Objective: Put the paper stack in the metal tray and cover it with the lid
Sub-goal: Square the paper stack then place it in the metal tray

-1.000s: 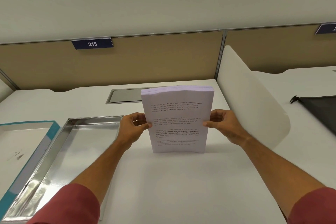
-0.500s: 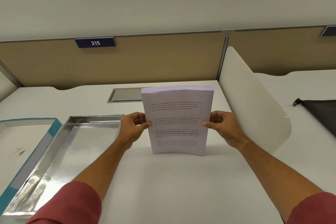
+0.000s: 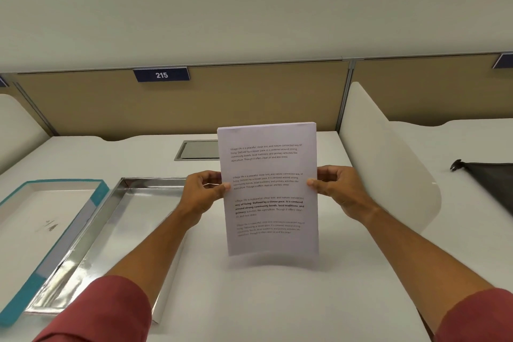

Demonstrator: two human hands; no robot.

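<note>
A thick white paper stack (image 3: 268,189) with printed text stands upright in the middle of the desk, its lower edge just above the surface. My left hand (image 3: 204,194) grips its left edge and my right hand (image 3: 337,189) grips its right edge. The shiny metal tray (image 3: 111,230) lies open to the left of the stack, with nothing in it. Left of the tray lies the lid (image 3: 41,225), white inside with a teal rim, turned upside down.
A tan partition with a "215" label (image 3: 161,75) closes off the back. A white curved divider (image 3: 388,164) stands on the right, with a black pouch (image 3: 488,183) beyond it. A grey cable hatch (image 3: 198,150) sits behind the stack.
Both hands have raised the stack slightly and tipped it more upright, so its top edge no longer shows its thickness. Tray and lid have not moved.
</note>
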